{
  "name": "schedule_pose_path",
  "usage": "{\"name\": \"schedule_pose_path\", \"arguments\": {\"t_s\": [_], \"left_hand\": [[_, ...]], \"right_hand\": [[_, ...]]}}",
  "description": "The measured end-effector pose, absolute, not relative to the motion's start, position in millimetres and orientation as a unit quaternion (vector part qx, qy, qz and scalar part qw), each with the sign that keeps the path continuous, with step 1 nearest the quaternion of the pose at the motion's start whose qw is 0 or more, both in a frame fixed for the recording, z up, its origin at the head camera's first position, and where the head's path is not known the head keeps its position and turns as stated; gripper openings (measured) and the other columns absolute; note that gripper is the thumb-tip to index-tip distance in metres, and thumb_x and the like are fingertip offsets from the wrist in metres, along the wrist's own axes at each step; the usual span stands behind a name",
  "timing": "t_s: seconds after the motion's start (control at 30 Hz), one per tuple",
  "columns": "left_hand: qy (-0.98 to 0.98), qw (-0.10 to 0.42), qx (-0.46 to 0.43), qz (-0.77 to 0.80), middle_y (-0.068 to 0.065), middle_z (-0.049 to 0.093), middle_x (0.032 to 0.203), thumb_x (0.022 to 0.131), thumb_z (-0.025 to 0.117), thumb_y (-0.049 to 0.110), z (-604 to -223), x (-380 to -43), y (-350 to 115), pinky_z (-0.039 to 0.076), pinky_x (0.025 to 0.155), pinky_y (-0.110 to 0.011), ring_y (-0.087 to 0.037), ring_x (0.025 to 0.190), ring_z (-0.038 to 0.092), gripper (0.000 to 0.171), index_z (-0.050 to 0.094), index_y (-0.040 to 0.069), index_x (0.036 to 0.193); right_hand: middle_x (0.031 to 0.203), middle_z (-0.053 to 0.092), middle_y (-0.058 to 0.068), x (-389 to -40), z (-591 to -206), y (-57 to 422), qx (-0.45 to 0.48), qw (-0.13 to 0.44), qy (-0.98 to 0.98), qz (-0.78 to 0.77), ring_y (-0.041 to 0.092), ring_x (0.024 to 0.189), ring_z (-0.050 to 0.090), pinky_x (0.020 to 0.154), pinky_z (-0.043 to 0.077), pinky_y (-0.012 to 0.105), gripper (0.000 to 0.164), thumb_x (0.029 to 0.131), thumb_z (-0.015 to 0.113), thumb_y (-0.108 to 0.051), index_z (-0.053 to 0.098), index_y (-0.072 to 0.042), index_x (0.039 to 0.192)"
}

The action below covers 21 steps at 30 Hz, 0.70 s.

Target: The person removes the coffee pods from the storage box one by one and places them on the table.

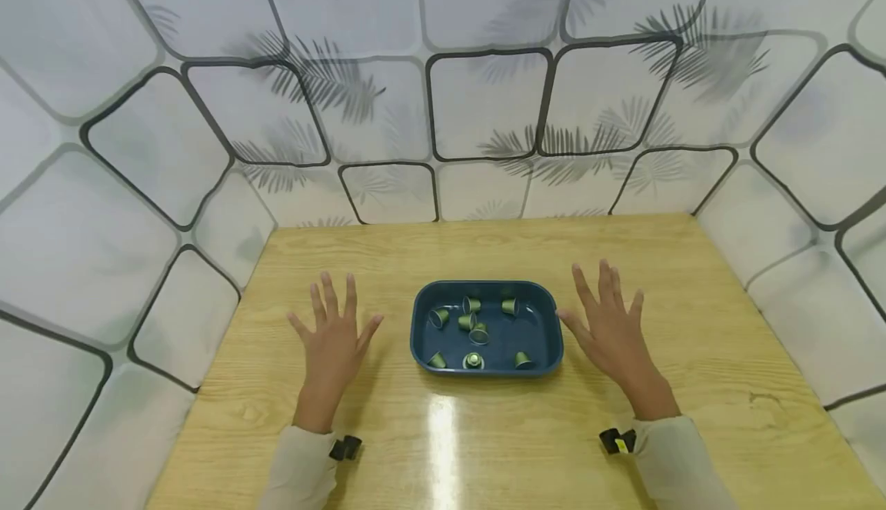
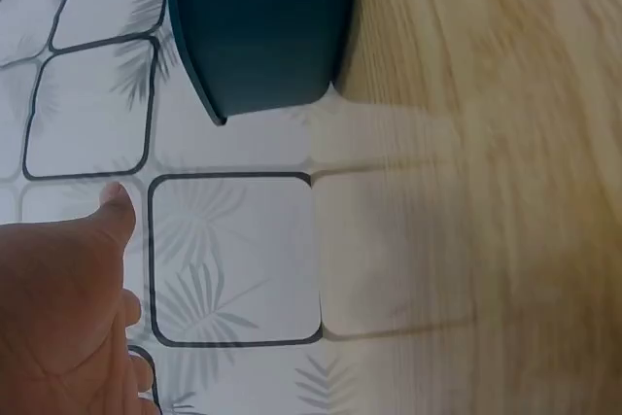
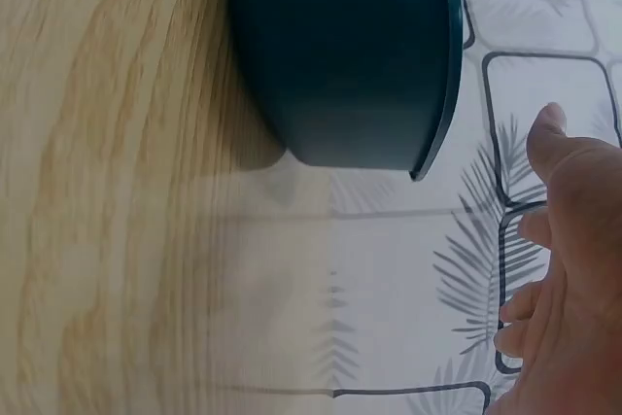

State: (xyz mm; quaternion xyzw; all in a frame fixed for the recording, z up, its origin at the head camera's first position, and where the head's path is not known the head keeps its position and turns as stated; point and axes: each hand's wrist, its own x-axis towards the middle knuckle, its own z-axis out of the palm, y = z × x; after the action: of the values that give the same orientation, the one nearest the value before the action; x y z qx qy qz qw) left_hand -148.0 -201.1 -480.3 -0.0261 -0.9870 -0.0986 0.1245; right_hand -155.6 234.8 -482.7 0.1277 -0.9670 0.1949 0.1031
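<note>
A dark blue rectangular tray with rounded corners sits on the wooden table. Several small green coffee capsules lie scattered inside it, some on their sides; one capsule near the front wall stands with its narrow end up. To the left of the tray, my left hand is spread with straight fingers and holds nothing. My right hand is spread likewise on the other side, its thumb close by the tray's right rim. Both wrist views show the tray's outer wall beside each hand.
The light wooden table reaches back to a white wall covering with dark outlines and leaf prints, which also rises on the left and right. A dark wrist strap piece sits at the left cuff, another at the right.
</note>
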Motion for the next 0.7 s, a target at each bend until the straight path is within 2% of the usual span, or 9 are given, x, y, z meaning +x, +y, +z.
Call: {"name": "schedule_pose_path", "arguments": {"t_s": [0.13,0.23,0.37,0.47,0.57,0.7], "left_hand": [[-0.982,0.071,-0.052,-0.170,-0.032,-0.003,0.165,0.108,0.043,0.048,-480,-151,-193,0.007,0.105,-0.084,-0.050,0.152,0.000,0.076,0.007,0.012,0.165],[-0.966,0.038,-0.076,-0.243,-0.030,-0.005,0.165,0.111,0.039,0.042,-479,-152,-184,0.009,0.109,-0.080,-0.049,0.152,0.002,0.072,0.004,0.010,0.165],[-0.948,0.038,-0.107,-0.296,-0.027,-0.003,0.167,0.111,0.039,0.035,-479,-153,-171,0.014,0.113,-0.075,-0.047,0.152,0.011,0.069,0.005,0.008,0.164],[-0.941,0.040,-0.128,-0.311,-0.027,-0.003,0.167,0.112,0.038,0.033,-481,-155,-163,0.016,0.114,-0.072,-0.047,0.151,0.014,0.067,0.005,0.008,0.164],[-0.935,0.030,-0.143,-0.324,-0.023,-0.002,0.168,0.112,0.036,0.036,-482,-157,-156,0.018,0.116,-0.068,-0.045,0.151,0.015,0.066,0.004,0.012,0.165],[-0.930,0.017,-0.155,-0.332,-0.014,-0.001,0.170,0.112,0.034,0.043,-484,-161,-146,0.022,0.118,-0.062,-0.037,0.154,0.010,0.067,0.004,0.015,0.165]], "right_hand": [[0.168,-0.010,0.021,-154,-477,229,0.143,0.104,-0.961,0.213,0.045,0.154,-0.003,0.110,-0.002,0.079,0.078,0.106,0.048,-0.051,0.009,-0.020,0.166],[0.168,-0.004,0.024,-153,-472,223,0.157,0.108,-0.957,0.217,0.046,0.153,0.003,0.111,0.007,0.077,0.078,0.105,0.051,-0.048,0.013,-0.016,0.165],[0.167,0.003,0.027,-152,-466,214,0.174,0.105,-0.955,0.217,0.050,0.150,0.014,0.111,0.018,0.074,0.080,0.104,0.057,-0.043,0.015,-0.012,0.165],[0.168,0.004,0.024,-152,-462,207,0.179,0.088,-0.955,0.220,0.052,0.147,0.024,0.110,0.028,0.070,0.080,0.104,0.057,-0.042,0.014,-0.012,0.165],[0.169,0.005,0.020,-150,-460,200,0.176,0.061,-0.955,0.229,0.050,0.142,0.034,0.102,0.041,0.065,0.079,0.105,0.054,-0.044,0.014,-0.011,0.165],[0.168,0.013,0.021,-149,-459,192,0.166,0.040,-0.955,0.242,0.046,0.144,0.035,0.101,0.043,0.063,0.076,0.106,0.051,-0.045,0.017,-0.010,0.164]]}}
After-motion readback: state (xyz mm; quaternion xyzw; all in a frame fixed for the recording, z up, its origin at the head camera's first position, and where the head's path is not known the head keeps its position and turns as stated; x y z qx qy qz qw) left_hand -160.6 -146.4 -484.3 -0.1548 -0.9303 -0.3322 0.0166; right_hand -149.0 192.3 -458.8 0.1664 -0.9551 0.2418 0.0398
